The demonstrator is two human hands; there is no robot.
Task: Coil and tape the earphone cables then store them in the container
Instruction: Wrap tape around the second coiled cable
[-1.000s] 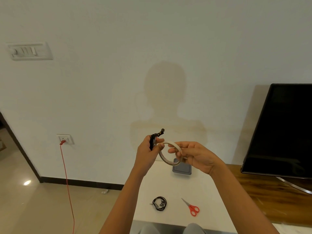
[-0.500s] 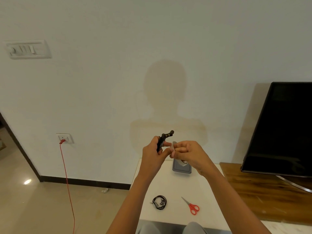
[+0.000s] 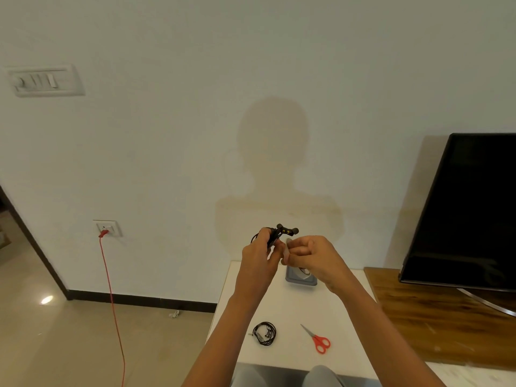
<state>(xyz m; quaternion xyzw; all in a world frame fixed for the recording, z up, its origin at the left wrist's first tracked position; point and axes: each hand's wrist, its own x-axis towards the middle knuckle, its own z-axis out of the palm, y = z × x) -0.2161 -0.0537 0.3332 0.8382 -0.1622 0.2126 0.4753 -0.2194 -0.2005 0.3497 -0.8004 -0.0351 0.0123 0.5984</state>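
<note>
Above the desk (image 3: 293, 356), the left hand (image 3: 258, 261) and right hand (image 3: 310, 255) met, both closed. The container (image 3: 293, 282) sat at the desk's far edge. A second coil (image 3: 264, 333) lay on the desk's near part, unstored. The left hand gripped a coiled earphone (image 3: 282, 233) and the right pinched a tape strip (image 3: 288, 243); taping seemed underway.

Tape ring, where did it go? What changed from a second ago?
The right hand swung in against the left hand, so the tape roll is mostly hidden behind its fingers. The left hand keeps gripping the coiled earphones. Second coil, scissors and container stayed put.
</note>
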